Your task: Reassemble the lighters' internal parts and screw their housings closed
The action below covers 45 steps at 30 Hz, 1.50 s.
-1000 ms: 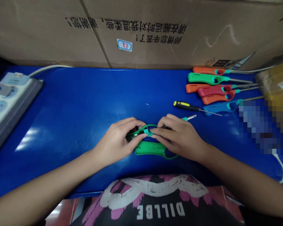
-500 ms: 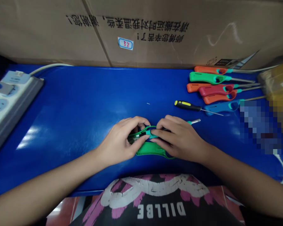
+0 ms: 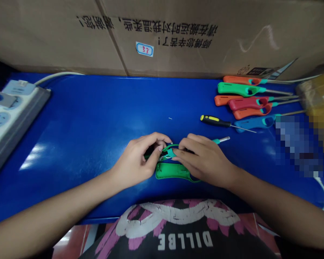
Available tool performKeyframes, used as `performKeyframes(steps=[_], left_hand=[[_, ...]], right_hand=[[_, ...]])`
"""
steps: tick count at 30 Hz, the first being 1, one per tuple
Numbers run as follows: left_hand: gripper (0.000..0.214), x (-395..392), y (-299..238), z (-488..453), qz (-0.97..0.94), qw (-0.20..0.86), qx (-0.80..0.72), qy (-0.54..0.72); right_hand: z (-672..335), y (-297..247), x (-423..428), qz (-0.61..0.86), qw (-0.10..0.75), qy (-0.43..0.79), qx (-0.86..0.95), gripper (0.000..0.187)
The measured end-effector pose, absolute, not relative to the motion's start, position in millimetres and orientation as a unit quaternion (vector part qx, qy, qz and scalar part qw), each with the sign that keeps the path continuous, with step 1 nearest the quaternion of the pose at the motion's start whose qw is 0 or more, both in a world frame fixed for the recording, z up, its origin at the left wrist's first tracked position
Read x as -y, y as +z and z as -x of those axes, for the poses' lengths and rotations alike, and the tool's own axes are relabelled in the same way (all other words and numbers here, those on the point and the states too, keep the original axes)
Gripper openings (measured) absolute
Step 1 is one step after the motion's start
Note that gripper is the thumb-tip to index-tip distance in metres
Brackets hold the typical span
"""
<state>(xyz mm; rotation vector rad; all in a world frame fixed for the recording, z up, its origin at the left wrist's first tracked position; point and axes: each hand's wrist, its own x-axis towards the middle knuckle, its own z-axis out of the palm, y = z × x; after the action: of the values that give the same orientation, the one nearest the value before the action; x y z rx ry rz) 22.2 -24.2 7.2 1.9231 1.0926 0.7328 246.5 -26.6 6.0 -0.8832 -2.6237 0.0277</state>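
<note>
An opened green lighter point(image 3: 167, 152) with a teal trigger lies on the blue table point(image 3: 97, 118) between my hands. My left hand point(image 3: 136, 162) pinches its left end with thumb and fingers. My right hand point(image 3: 203, 158) is closed over its right part, fingertips on the teal trigger. The lighter's metal nozzle point(image 3: 223, 139) sticks out to the right past my right hand. A loose green shell half point(image 3: 171, 171) rests flat on the table just below my hands, touching them.
Several long lighters point(image 3: 245, 100) in orange, green, red and blue lie at the back right. A black and yellow screwdriver point(image 3: 218, 122) lies beside them. A power strip point(image 3: 8, 118) sits at the left edge. Cardboard boxes point(image 3: 162, 36) wall off the back.
My left thumb and fingers have shifted slightly on the lighter's left end. The loose green shell half shows a little more below my hands. Everything else stays put.
</note>
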Motion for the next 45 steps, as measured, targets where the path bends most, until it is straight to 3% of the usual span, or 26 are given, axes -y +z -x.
performKeyframes(steps=[15,26,33,40,45], left_hand=[[0.027,27.9,7.0,-27.0,-0.777,0.376,-0.387,0.326],[0.040,26.5,10.6,-22.9,-0.768,0.396,-0.402,0.303],[0.033,23.6,8.4,-19.5,-0.780,0.377,-0.398,0.301],[0.035,15.9,6.7,-12.4,-0.846,0.279,-0.358,0.279],[0.028,14.4,4.7,-10.4,-0.857,0.270,-0.330,0.290]], right_hand=[[-247.3,12.0,29.0,0.329,0.234,0.080,0.911,0.019],[-257.4,16.4,20.7,0.348,0.194,0.113,0.910,0.024],[-263.1,11.7,15.7,0.355,0.182,0.130,0.908,0.023],[-267.4,16.9,13.6,0.340,0.117,0.046,0.932,0.025],[-267.0,21.9,15.5,0.327,0.098,-0.030,0.940,0.024]])
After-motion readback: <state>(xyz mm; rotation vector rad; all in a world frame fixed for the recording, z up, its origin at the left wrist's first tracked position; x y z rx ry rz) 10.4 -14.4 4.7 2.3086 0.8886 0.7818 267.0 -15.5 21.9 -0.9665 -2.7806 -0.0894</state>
